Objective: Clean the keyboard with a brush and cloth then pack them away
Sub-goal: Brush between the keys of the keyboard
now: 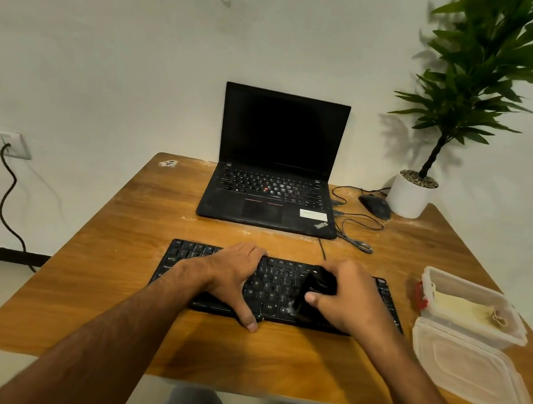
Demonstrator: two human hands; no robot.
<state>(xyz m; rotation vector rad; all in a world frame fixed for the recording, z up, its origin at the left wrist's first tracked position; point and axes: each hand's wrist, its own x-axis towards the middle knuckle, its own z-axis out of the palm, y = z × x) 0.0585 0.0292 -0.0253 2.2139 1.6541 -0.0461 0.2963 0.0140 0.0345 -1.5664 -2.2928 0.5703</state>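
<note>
Gripping a black brush [313,293] (pale bristles) — right hand [352,299] on dusty keyboard [274,293].

A black keyboard [274,289], black brush [313,293] and black laptop [275,165] sit on the orange-brown wood-grain table [122,325]; the plant pot [409,197] is white.

The left hand [233,276] rests flat on the keyboard [274,289] on the worktop [125,302]; the right hand [347,297] grips a black brush [312,293] against the keys.
</note>
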